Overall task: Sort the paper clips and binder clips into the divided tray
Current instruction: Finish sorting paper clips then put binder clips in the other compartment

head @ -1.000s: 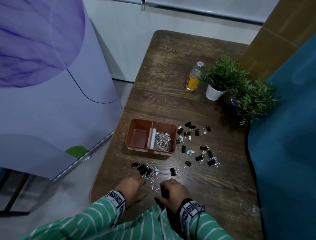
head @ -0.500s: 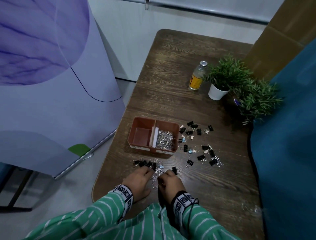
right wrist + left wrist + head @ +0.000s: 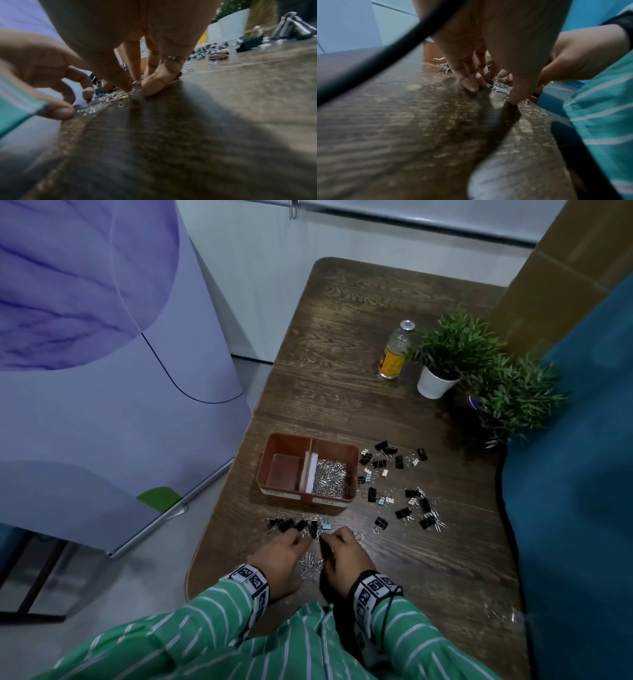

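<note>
A brown divided tray (image 3: pixel 271 463) sits mid-table; its right compartment holds silver paper clips (image 3: pixel 329 482) and its left compartment looks empty. Black and pale binder clips (image 3: pixel 404 498) lie scattered to the tray's right, and a row of binder clips (image 3: pixel 294 523) lies just in front of it. A small heap of loose paper clips (image 3: pixel 310 566) (image 3: pixel 500 88) (image 3: pixel 102 102) lies between my hands. My left hand (image 3: pixel 284 553) (image 3: pixel 491 93) and right hand (image 3: pixel 342 556) (image 3: pixel 139 90) flank the heap, fingertips and thumbs touching the table and the clips. Neither hand has lifted anything.
At the back right stand a glass bottle (image 3: pixel 394 354), a potted plant (image 3: pixel 442 371) in a white pot and a second plant (image 3: pixel 513 398). A blue upholstered surface (image 3: pixel 575 491) borders the table's right side. The rounded table edge (image 3: pixel 191 570) is close to my left wrist.
Both hands have slid forward and closer together, closing in around the loose paper clips near the row of binder clips.
</note>
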Demonstrator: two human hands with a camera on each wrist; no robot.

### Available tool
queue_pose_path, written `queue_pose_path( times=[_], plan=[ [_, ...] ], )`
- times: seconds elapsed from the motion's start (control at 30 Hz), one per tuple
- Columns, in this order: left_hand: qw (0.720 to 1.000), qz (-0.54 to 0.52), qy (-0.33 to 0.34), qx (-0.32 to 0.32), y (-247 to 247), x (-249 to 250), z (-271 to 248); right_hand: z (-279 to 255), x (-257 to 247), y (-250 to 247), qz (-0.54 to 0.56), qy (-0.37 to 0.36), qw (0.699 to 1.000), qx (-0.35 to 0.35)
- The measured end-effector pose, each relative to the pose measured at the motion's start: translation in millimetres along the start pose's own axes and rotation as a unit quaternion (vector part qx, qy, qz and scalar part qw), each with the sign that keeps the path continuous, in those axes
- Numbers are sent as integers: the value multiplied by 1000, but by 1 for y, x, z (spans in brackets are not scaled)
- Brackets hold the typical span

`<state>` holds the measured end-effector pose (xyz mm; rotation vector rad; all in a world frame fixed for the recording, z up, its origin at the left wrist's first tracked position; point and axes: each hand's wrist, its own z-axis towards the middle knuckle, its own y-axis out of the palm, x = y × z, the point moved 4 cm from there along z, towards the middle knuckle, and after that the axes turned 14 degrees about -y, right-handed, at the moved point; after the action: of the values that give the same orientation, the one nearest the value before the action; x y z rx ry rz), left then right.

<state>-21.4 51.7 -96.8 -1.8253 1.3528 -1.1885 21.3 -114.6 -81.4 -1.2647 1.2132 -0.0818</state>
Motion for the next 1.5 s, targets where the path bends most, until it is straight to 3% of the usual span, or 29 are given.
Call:
queue_pose_path(
  times=[0.13, 0.3, 0.47, 0.63, 0.87, 1.0, 1.17, 1.33, 1.5],
  plan=[
    [999, 16, 24, -18, 3, 5, 1, -4, -6, 1, -11, -27, 999, -45],
    [999, -2, -33, -37, 14, -7, -2, -17, -3, 3, -44, 21, 996, -80],
    [997, 48, -19, -48, 14, 12, 1, -10, -15, 17, -59, 9, 995, -77],
    [997, -8, -67, -41, 11, 3, -1, -11, -13, 16, -77, 12, 994, -80],
    [992, 97, -24, -79, 6, 25, 4, -5, -20, 25, -158, -6, 973, -169],
    [979, 179, 9, -94, 3, 42, 3, -3, -18, 21, -194, -16, 966, -170],
    [975, 201, 42, -90, -6, 55, 5, -4, -14, 7, -205, -46, 968, -138],
    [980, 166, 44, -97, -19, 51, 8, -6, -1, -5, -111, -28, 991, -74],
    [998, 1, 46, -39, -50, 36, 7, -19, 21, -34, 82, 41, 992, 90]
  ],
)
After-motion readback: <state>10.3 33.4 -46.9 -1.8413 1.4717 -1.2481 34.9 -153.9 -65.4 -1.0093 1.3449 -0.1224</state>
